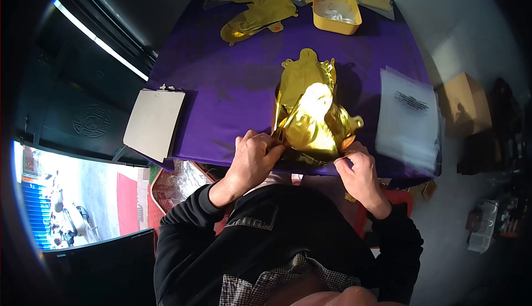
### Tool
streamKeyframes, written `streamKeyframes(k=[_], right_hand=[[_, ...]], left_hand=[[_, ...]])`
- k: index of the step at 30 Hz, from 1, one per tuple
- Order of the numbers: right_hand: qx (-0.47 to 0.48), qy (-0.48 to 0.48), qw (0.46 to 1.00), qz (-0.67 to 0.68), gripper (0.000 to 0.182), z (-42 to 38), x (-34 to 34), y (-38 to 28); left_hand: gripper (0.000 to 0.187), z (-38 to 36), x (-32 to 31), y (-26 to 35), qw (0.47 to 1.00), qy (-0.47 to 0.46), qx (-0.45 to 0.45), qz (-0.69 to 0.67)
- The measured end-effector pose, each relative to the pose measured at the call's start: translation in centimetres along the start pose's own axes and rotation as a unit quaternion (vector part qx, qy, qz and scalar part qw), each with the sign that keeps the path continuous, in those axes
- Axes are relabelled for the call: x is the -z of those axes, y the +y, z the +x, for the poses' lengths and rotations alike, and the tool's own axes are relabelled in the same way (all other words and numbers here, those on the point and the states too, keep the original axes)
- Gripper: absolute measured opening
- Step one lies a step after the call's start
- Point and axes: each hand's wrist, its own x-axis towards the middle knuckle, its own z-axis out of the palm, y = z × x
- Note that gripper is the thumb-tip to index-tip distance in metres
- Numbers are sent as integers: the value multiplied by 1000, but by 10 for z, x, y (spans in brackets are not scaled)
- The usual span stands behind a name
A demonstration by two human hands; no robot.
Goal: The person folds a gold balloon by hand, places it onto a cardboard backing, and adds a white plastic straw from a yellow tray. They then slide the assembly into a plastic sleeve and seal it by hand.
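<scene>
A shiny gold foil piece (310,106), partly folded over itself, lies near the front edge of the purple-covered table (221,95). My left hand (255,156) pinches its lower left edge with thumb and fingers closed. At the lower right edge my right hand (357,170) also has its fingers closed on the foil. Bright sunlight glares off the middle of the foil, and the exact fold between my hands is hard to make out.
Flat gold foil pieces (260,4) and a yellow tub (337,26) with clear bits inside are at the back. Cream cards (154,120) lie at the left edge, clear plastic bags (407,117) at the right. A cardboard box (465,104) stands beyond the table.
</scene>
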Motion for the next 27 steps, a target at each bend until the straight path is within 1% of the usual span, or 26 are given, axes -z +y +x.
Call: streamKeyframes(k=[1, 2, 3, 5, 6, 7, 9, 10, 11, 12, 13, 14, 15, 17, 18, 19, 21, 22, 27], right_hand=[[-38, -22, 999, 4, 16, 2, 2, -4], [-77, -45, 996, 9, 16, 4, 3, -7], [-76, -46, 996, 9, 16, 5, 3, -8], [-29, -42, 998, 26, 24, 6, 3, -9], [-15, -42, 999, 31, 28, 6, 3, -6], [-15, -44, 998, 32, 28, 6, 3, -6], [45, -35, 998, 31, 31, 6, 4, -7], [47, -50, 997, -17, 30, 5, 4, -8], [48, -52, 997, -17, 30, 3, 4, -4], [85, -47, 995, -17, 30, 2, 4, -1], [121, -41, 992, -17, 30, 1, 5, 1], [191, -75, 977, -63, 29, 7, 13, 4], [280, -45, 954, -95, 29, 10, 13, 1], [295, -48, 943, -143, 26, 4, 15, 9], [322, -45, 930, -172, 24, 3, 15, 8], [320, -47, 931, -171, 24, 2, 14, 7], [337, -78, 913, -215, 24, 2, 15, 5], [320, -93, 920, -208, 25, -2, 12, 6], [314, -115, 916, -220, 27, -3, 10, 0]], left_hand=[[16, 0, -2, 0, 999, 24, -19, 14], [17, 1, -6, -5, 999, 24, -19, 25], [17, 0, -7, -6, 999, 24, -18, 25], [15, -1, -9, -6, 998, 55, -33, 10], [15, -2, -10, -7, 998, 55, -31, 9], [13, -2, -10, -9, 998, 55, -40, 14], [10, -4, -10, -11, 997, 57, -46, 20], [6, -6, -10, -12, 994, 69, -79, 1], [7, -7, -10, -14, 990, 81, -112, -17], [7, -8, -7, -17, 990, 81, -112, -18], [14, -8, -1, -23, 978, 57, -198, -42], [22, -9, 3, -27, 957, 33, -282, -65], [22, -10, 3, -30, 957, 31, -282, -66], [34, -15, 1, -37, 925, 50, -373, 55], [39, -15, 1, -38, 908, 67, -404, 83], [39, -16, -1, -40, 909, 66, -403, 82], [41, -17, -7, -43, 884, 98, -436, 137], [41, -19, -4, -42, 884, 81, -437, 146], [40, -22, -8, -39, 882, 101, -434, 156]])
